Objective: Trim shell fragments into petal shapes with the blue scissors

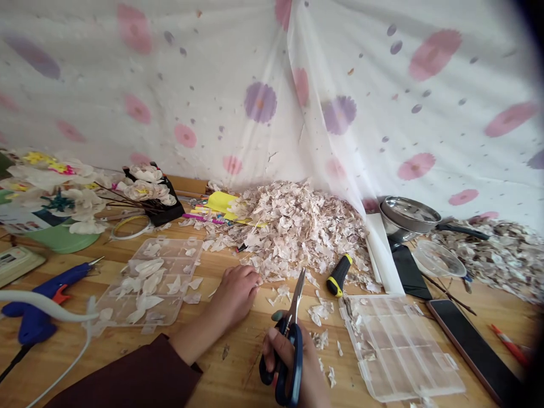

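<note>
My right hand (297, 357) is wrapped round the dark blue handles of a pair of scissors (293, 317), whose blades point away from me and look nearly closed. My left hand (238, 292) rests low at the near edge of a big pile of thin whitish flakes (297, 226). Its fingers are curled together with the tips turned toward the flakes; whatever they pinch is hidden. Cut scraps (321, 309) lie scattered on the wooden table around the scissors. Left of my hand, a clear compartment box (187, 263) holds several petal-shaped pieces (148, 272).
At left are a blue glue gun (55, 306) and white flowers (147, 190). To the right lie a yellow-black screwdriver handle (339, 276), another divided clear box (403, 345), a phone (471, 345) and a metal pan (411, 212). A patterned plastic sheet (212, 85) hangs behind.
</note>
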Available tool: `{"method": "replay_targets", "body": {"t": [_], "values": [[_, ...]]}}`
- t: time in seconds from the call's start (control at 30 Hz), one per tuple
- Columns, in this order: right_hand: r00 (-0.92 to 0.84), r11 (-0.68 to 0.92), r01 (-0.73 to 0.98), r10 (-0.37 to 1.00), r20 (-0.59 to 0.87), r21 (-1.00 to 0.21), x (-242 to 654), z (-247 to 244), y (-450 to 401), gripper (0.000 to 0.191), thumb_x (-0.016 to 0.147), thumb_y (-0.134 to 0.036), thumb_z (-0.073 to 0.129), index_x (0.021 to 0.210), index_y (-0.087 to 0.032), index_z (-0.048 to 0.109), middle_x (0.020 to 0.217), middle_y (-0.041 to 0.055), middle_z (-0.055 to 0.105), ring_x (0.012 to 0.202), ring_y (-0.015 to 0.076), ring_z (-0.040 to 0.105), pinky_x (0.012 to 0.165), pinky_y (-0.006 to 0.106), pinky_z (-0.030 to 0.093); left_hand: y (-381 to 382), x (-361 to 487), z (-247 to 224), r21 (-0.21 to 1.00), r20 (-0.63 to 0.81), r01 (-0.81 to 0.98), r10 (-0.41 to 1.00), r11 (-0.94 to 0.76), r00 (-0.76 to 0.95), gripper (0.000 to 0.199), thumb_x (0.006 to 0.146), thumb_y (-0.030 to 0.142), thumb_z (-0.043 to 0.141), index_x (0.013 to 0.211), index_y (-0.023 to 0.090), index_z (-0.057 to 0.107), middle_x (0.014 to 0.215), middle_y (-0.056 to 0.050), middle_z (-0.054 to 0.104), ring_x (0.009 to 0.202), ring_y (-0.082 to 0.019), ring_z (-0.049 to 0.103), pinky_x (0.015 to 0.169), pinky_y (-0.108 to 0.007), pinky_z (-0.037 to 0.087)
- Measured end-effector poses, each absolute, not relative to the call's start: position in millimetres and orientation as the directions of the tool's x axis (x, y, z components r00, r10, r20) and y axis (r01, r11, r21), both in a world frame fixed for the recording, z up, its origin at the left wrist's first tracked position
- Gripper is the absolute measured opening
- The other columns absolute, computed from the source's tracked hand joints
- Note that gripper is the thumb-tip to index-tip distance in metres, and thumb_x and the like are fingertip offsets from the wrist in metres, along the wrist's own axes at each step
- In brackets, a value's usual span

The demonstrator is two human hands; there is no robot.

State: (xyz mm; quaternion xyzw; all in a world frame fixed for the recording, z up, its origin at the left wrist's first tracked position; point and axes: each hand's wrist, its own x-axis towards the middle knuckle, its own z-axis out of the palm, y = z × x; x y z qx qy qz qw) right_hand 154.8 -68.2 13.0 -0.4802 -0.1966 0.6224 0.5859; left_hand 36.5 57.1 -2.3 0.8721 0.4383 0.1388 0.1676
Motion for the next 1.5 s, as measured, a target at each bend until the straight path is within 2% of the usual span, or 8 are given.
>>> {"method": "replay_targets", "body": {"t": [0.17,0.3,0.63,0.93,1.07,1.17,1.37,1.5], "values": [[0.129,-0.216,-0.579,0.928,-0.351,-0.786,156.0,8.6,-66.4,0.051,0.067,-0.047,0.082,0.094,-0.018,0.051,0.057,-0.0039,0.062,0.038,0.0084,0.051,0.039,0.018,0.039,68.1,37.3,-3.4,0.361,0.137,0.720,0.797,-0.593,0.587,0.027,0.085,0.008,0.044,0.090,0.020,0.068,0.098,-0.009,0.068,0.097,-0.026,0.059,0.089,-0.043,0.041],[0.128,-0.211,-0.570,0.932,-0.339,-0.794,156.1,6.3,-66.1,0.052,0.067,-0.048,0.083,0.092,-0.017,0.050,0.057,-0.0025,0.064,0.038,0.0082,0.052,0.038,0.016,0.036,87.1,50.8,10.8,0.308,0.224,0.712,0.775,-0.632,0.591,0.035,0.085,0.003,0.040,0.100,0.017,0.069,0.108,-0.013,0.066,0.104,-0.028,0.057,0.092,-0.047,0.038],[0.114,-0.139,-0.560,0.963,-0.243,-0.817,160.9,2.9,-63.6,0.049,0.070,-0.050,0.080,0.092,-0.019,0.049,0.056,-0.0023,0.064,0.037,0.0109,0.056,0.039,0.019,0.040,106.5,100.1,18.4,0.213,0.299,0.652,0.684,-0.727,0.665,0.026,0.080,0.005,0.050,0.090,0.021,0.068,0.105,-0.009,0.064,0.104,-0.028,0.052,0.090,-0.044,0.037],[0.109,-0.138,-0.586,0.963,-0.246,-0.799,156.7,-2.7,-63.9,0.052,0.067,-0.054,0.080,0.091,-0.019,0.050,0.048,-0.0061,0.058,0.033,0.0092,0.050,0.038,0.017,0.034,120.1,88.5,17.3,0.264,0.369,0.725,0.761,-0.636,0.534,0.021,0.086,0.013,0.046,0.082,0.020,0.066,0.102,-0.009,0.066,0.103,-0.028,0.055,0.091,-0.045,0.038],[0.113,-0.134,-0.600,0.962,-0.250,-0.788,153.6,-2.2,-62.5,0.054,0.063,-0.056,0.081,0.088,-0.020,0.049,0.046,-0.0070,0.056,0.032,0.0083,0.049,0.038,0.017,0.034,124.4,83.7,9.7,0.278,0.374,0.740,0.779,-0.612,0.503,0.020,0.085,0.017,0.052,0.097,0.020,0.067,0.109,-0.011,0.065,0.109,-0.031,0.054,0.092,-0.048,0.038],[0.108,-0.143,-0.599,0.961,-0.256,-0.788,153.0,-3.1,-61.8,0.055,0.062,-0.058,0.081,0.088,-0.020,0.049,0.045,-0.0075,0.056,0.032,0.0087,0.050,0.038,0.017,0.035,122.6,88.0,2.1,0.280,0.370,0.712,0.757,-0.644,0.538,0.029,0.083,0.021,0.058,0.111,0.022,0.065,0.116,-0.010,0.064,0.113,-0.031,0.052,0.095,-0.047,0.038],[0.101,-0.154,-0.588,0.960,-0.262,-0.794,155.6,-8.3,-62.7,0.055,0.064,-0.056,0.081,0.090,-0.019,0.048,0.048,-0.0062,0.059,0.034,0.0099,0.054,0.038,0.017,0.035,118.5,95.3,-1.7,0.301,0.397,0.662,0.721,-0.687,0.568,0.020,0.086,0.016,0.050,0.084,0.021,0.069,0.103,-0.009,0.068,0.101,-0.027,0.057,0.090,-0.045,0.040],[0.089,-0.177,-0.586,0.956,-0.280,-0.791,156.3,-11.5,-64.1,0.055,0.065,-0.055,0.081,0.091,-0.019,0.048,0.049,-0.0064,0.060,0.035,0.0104,0.055,0.039,0.018,0.038,118.5,93.9,1.3,0.321,0.427,0.646,0.715,-0.692,0.554,0.013,0.084,0.020,0.054,0.087,0.019,0.067,0.102,-0.009,0.067,0.102,-0.028,0.057,0.092,-0.046,0.040]]}}
